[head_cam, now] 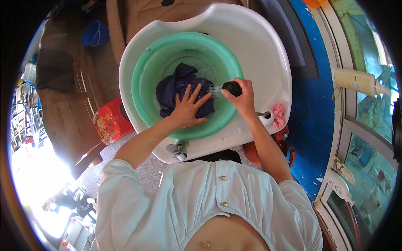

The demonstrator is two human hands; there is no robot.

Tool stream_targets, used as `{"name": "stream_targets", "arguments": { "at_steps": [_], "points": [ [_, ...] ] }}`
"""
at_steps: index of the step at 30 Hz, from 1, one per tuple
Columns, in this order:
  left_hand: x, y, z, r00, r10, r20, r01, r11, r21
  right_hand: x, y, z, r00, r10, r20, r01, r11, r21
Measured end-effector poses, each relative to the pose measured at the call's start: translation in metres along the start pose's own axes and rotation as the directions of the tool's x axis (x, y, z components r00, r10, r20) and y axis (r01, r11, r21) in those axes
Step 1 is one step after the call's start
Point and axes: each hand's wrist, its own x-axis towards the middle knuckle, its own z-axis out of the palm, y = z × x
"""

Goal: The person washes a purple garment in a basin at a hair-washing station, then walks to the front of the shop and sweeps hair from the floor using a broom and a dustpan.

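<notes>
Inside a white ceramic shampoo basin [267, 40] stands a round green plastic washbasin [143, 106]. Dark purple cloth [166, 88] lies bunched and wet in it, with some water around. My left hand [190, 108] is spread over the cloth, fingers apart and fingertips on it. My right hand [243, 97] grips a black shower head [231, 89] above the green rim. Water jets from it leftward onto the cloth beside my left fingers. The hose of the shower head is mostly hidden behind my right hand and forearm.
A chrome tap [178, 149] sits on the basin's near edge. Crumpled pink cloth or gloves [278, 115] lie on the right rim beside the hose outlet [267, 116]. Left are a red stool [116, 122] and blue bucket [95, 33]. Pump bottles [355, 82] stand along the right window.
</notes>
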Motion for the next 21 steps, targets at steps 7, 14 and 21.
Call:
{"name": "stream_targets", "arguments": {
  "at_steps": [7,14,21],
  "points": [
    [0.093,-0.014,0.049,0.990,0.028,-0.139,-0.001,0.982,0.191,-0.002,-0.002,0.004,0.999,0.043,-0.018,-0.044,0.998,-0.052],
    [0.147,-0.045,0.003,0.853,-0.420,-0.308,0.387,0.907,-0.163,0.000,0.000,-0.002,1.000,0.005,0.031,-0.006,1.000,0.019],
    [0.034,-0.016,-0.067,0.996,-0.085,-0.028,0.086,0.996,0.019,0.000,0.011,0.002,1.000,0.006,0.001,-0.006,1.000,-0.026]
  ]
}}
